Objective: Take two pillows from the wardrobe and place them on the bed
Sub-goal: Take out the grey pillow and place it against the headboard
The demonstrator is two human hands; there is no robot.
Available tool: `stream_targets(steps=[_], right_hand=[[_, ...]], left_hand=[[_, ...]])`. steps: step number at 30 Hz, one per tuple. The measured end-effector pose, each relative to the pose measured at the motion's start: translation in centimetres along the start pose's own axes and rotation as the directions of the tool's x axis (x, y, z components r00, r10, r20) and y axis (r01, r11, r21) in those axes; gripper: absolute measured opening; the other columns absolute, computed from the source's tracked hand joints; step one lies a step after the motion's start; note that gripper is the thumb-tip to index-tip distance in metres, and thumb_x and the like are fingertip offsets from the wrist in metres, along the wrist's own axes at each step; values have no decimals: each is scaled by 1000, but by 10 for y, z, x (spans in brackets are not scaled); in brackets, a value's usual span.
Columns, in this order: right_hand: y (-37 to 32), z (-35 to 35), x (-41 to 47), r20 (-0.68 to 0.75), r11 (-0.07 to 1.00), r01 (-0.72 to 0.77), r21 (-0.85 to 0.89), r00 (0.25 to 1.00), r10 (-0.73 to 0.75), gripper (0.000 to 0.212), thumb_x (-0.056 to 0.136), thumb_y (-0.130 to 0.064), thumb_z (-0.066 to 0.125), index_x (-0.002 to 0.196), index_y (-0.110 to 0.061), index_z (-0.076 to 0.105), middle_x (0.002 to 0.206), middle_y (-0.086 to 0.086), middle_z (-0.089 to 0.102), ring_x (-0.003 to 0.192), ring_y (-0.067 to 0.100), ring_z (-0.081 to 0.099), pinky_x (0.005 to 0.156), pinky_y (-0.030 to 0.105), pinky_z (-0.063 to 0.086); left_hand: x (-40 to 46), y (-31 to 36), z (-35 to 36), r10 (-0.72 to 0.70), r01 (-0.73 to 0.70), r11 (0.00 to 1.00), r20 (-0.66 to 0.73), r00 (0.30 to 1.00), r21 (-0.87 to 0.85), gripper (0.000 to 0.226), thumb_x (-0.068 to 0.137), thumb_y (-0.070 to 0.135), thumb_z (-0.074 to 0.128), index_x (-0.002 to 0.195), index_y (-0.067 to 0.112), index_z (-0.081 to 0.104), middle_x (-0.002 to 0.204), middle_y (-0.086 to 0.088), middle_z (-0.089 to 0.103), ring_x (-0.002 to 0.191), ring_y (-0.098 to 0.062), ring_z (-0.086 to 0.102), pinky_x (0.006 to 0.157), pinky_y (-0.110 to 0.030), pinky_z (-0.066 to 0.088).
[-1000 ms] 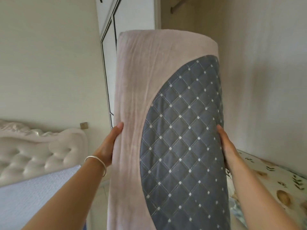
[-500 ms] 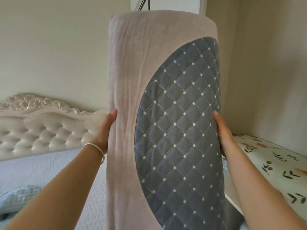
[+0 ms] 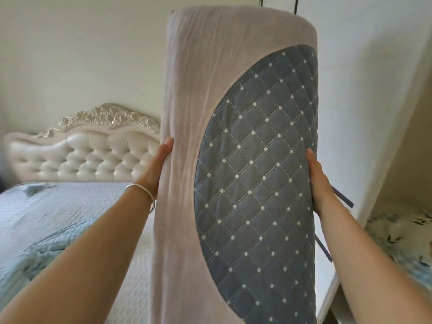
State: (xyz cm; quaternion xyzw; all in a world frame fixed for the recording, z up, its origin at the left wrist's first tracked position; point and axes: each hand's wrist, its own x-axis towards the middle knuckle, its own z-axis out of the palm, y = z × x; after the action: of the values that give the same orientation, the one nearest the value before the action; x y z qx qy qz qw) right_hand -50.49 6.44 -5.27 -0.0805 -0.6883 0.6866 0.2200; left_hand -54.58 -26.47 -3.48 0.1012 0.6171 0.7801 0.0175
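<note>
Bed (image 3: pixel 58 213) with the tufted headboard (image 3: pixel 88 155) sits far left; pillow (image 3: pixel 233 171) is up on end, mid-air, my left hand (image 3: pixel 156 169) and right hand (image 3: pixel 320 185) fingers clamped on its sides. I'd keep squeezing evenly, swing left, lay it flat by the headboard

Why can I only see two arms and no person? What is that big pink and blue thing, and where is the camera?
The camera sits on the person's head and looks forward and down, so you see only their arms. The left hand, with a silver bracelet on its wrist, and the right hand press the sides of a big pillow held upright. It is pink with a quilted blue patch. Behind it, on the left, is the bed with a tufted headboard.
</note>
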Motion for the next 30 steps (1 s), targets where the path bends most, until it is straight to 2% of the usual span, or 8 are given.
stream_targets(steps=[3,6,11,13,19,23,27,30], right_hand=[[16,35,54,88,1000,-23,-2,996,23,112,49,-95,45,145,-38,33,149,-4,42,133,23,43,114,50,29],[34,70,121,160,999,-37,19,986,34,108,51,-94,47,143,-38,37,145,-4,46,131,22,45,113,49,31],[53,128,247,287,999,-40,12,957,35,110,52,-93,50,142,-32,38,135,-3,54,120,23,53,109,48,37],[58,150,291,320,998,-55,18,946,47,100,63,-85,49,144,-28,35,133,-3,52,118,23,52,108,48,37],[97,235,421,456,994,-85,-67,884,106,120,44,-95,52,144,-31,35,140,-1,52,123,25,52,109,49,36],[129,299,487,496,991,-81,-105,860,123,107,59,-86,47,145,-23,36,138,2,51,123,26,51,109,46,35],[163,354,556,519,984,-131,-122,837,176,119,43,-95,54,140,-29,42,134,-1,57,119,25,56,108,49,37],[181,394,600,561,983,-140,-114,808,180,104,51,-90,55,135,-30,49,127,-1,63,114,23,60,105,46,41]], left_hand=[[39,-11,-19,1,-5,999,-92,996,-44,125,25,79,73,133,20,51,124,-11,56,87,-21,60,75,-39,51],[88,-23,-38,45,-50,998,-171,984,-26,120,33,81,71,133,17,51,117,-8,57,91,-21,60,83,-39,51],[193,-32,-51,141,-140,990,-212,967,17,40,89,52,45,96,17,64,64,1,72,54,-11,67,49,-23,54],[230,-35,-58,147,-147,989,-225,963,18,40,92,49,39,90,20,66,63,1,71,53,-12,67,48,-22,54],[342,-58,-106,96,-107,994,-307,947,-19,58,80,60,49,110,12,60,75,-4,68,58,-15,66,52,-26,53],[404,-89,-142,59,-82,995,-343,938,-55,52,88,58,39,101,13,62,68,-1,69,55,-14,65,51,-26,53],[468,-101,-171,2,-28,997,-351,936,-70,55,87,59,39,104,12,61,70,-2,69,57,-15,66,53,-27,54],[515,-105,-196,-22,-7,997,-378,925,-76,61,81,62,44,112,11,56,72,-3,69,58,-17,66,53,-28,54]])
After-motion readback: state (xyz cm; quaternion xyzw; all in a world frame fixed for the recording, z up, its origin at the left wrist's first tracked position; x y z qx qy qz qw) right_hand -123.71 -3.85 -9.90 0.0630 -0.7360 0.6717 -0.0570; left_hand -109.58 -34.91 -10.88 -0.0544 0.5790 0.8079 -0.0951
